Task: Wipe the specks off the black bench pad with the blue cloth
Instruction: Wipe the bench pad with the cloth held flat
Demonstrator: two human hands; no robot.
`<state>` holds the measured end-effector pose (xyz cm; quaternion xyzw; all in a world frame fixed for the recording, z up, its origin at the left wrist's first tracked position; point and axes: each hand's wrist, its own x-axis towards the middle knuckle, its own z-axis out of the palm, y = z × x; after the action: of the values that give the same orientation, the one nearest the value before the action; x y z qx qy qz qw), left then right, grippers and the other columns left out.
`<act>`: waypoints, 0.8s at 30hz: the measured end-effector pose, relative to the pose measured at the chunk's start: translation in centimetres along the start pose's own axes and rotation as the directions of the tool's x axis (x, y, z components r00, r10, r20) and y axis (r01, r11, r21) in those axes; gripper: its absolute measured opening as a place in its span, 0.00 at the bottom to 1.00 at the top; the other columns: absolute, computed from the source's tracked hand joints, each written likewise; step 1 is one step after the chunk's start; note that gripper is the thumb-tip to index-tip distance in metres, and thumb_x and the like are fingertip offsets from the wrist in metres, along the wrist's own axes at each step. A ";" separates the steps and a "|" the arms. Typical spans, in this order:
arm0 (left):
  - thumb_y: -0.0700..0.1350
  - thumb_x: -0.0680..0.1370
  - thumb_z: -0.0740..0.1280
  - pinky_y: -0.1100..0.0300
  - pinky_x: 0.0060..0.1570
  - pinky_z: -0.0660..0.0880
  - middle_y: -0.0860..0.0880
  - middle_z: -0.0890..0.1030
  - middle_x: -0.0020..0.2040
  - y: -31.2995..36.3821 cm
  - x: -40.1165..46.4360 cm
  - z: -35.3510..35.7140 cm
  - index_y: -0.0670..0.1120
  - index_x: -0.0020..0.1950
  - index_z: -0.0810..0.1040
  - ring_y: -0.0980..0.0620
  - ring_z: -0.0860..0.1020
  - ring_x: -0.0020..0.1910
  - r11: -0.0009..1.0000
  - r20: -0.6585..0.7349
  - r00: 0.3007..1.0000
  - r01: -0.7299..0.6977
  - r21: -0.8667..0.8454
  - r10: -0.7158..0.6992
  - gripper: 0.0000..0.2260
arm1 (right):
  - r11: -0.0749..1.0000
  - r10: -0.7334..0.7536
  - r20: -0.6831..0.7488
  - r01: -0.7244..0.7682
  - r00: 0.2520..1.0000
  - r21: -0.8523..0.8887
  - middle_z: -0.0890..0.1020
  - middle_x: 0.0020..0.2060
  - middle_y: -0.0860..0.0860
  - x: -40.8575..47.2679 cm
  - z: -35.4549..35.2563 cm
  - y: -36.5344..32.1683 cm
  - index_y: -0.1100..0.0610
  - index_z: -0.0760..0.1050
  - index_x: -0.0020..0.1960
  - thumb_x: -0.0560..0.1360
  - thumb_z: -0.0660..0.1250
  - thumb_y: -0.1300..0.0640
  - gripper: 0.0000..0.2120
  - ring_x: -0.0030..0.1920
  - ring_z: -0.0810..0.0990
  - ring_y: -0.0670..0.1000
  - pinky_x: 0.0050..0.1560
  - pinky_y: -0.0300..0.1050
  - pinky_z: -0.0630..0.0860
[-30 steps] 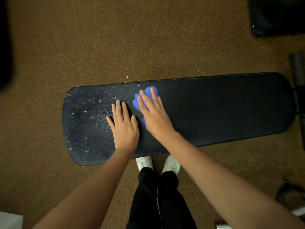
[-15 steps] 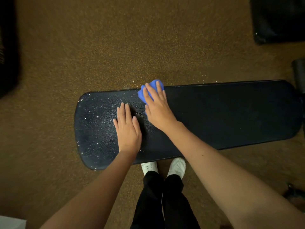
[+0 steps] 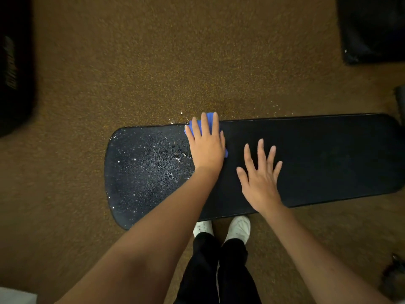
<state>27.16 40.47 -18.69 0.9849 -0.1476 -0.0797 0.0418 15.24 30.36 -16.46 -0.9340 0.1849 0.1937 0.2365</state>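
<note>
At the far left a dark shape [image 3: 13,73], too blurred to name, is sitting on the carpet [image 3: 175,62], well apart from the pad [image 3: 328,159]. White specks [image 3: 140,163] are showing across the pad's rounded left end, thick from the far edge to the near edge, with some wet-looking smears just beside the left hand [image 3: 207,148]. That hand is lying flat on the cloth [image 3: 209,119], fingers [image 3: 204,123] straight and close together, pressing it down, not gripping it. The cloth is sitting at the pad's far edge, left of the middle, bunched under the palm with blue peeking out past the fingertips and by the little finger.

The cloth is looking soft, light and limp, so it is probably going to crumple and slide unless it is held under a flat palm. Pressing from above seems better than pinching a corner. The pad is looking firm and pebbled, and the specks may be catching in the grain. A few specks are lying on the carpet just past the far edge.

The right hand [image 3: 260,178] is spreading open over the clean middle of the pad, holding nothing; whether it is touching, I cannot tell. Nothing is standing between the cloth and the specks. White shoes [image 3: 238,227] are showing below the near edge. A dark block [image 3: 372,29] is sitting at the upper right, well apart.
</note>
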 end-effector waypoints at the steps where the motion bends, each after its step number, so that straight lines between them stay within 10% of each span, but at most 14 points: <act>1: 0.50 0.76 0.53 0.41 0.60 0.70 0.42 0.77 0.62 -0.5 0.6 0.1 0.46 0.66 0.73 0.39 0.74 0.61 1.000 -0.022 1.000 -0.016 -0.002 0.016 0.22 | 1.000 0.002 0.006 -0.002 1.000 -0.010 0.34 0.75 0.51 -0.1 0.0 0.0 0.47 0.38 0.76 0.80 0.47 0.44 0.29 0.71 0.28 0.57 0.69 0.59 0.32; 8: 0.47 0.76 0.52 0.37 0.63 0.62 0.39 0.75 0.62 -3.8 0.9 0.1 0.42 0.66 0.72 0.37 0.71 0.63 0.974 -0.069 0.976 0.199 -0.113 -0.207 0.22 | 0.998 0.023 0.063 -0.019 0.998 -0.066 0.31 0.73 0.52 -0.1 -0.5 -0.4 0.51 0.38 0.76 0.79 0.47 0.40 0.32 0.71 0.27 0.58 0.68 0.60 0.31; 15: 0.42 0.73 0.57 0.38 0.61 0.66 0.38 0.75 0.61 -2.1 0.8 0.5 0.40 0.66 0.71 0.38 0.73 0.59 0.944 -0.133 0.940 -0.324 -0.056 0.315 0.21 | 0.988 0.072 0.099 -0.058 0.992 -0.142 0.29 0.73 0.54 0.0 -0.5 -1.3 0.52 0.36 0.76 0.78 0.47 0.38 0.35 0.71 0.27 0.62 0.69 0.64 0.34; 24: 0.40 0.72 0.61 0.37 0.61 0.65 0.36 0.75 0.58 -3.9 0.9 0.1 0.39 0.65 0.71 0.38 0.73 0.58 0.982 -0.148 0.981 -0.143 -0.122 0.124 0.21 | 0.987 0.071 0.159 -0.046 0.985 -0.155 0.27 0.72 0.55 0.2 -0.9 -1.5 0.52 0.36 0.76 0.77 0.47 0.37 0.36 0.70 0.26 0.63 0.68 0.66 0.35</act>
<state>29.06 43.92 -19.37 0.9710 -0.2046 -0.0172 0.1222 16.25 31.09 -15.29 -0.9243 0.1772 0.2902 0.1736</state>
